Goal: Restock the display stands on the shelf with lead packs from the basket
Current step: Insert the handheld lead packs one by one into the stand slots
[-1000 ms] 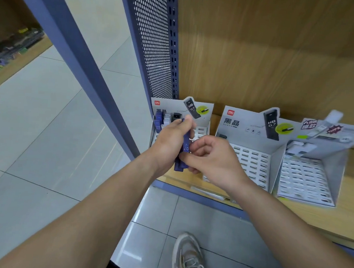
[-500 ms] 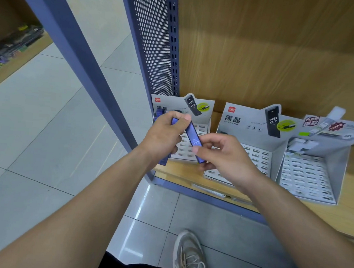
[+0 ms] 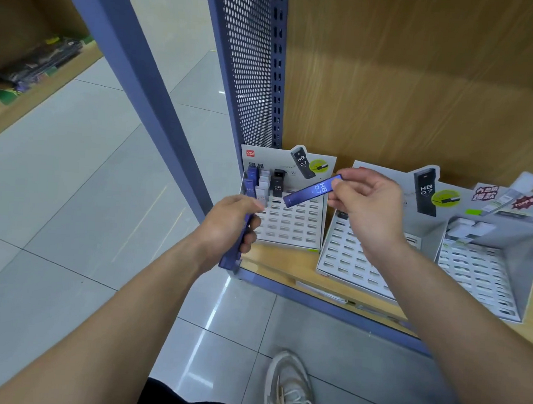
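Head view: right hand (image 3: 365, 208) pinches one blue pack (image 3: 311, 190) near the left stand (image 3: 288, 231); left hand (image 3: 229, 224) grips spares (image 3: 233, 256). Few slots filled, most empty.

Glossy pale floor tiles (image 3: 68, 219) spread left and near; a blue post (image 3: 134, 82) and perforated panel (image 3: 247, 58) stand left of a wood-grain back panel (image 3: 424, 86); a wooden unit (image 3: 19, 112) far left

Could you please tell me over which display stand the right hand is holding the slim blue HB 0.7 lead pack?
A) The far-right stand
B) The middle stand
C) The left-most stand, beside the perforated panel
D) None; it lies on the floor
C: the right hand pinches one end of the slim blue lead pack, which hangs tilted over the slots of the left-most grey cardboard display stand.
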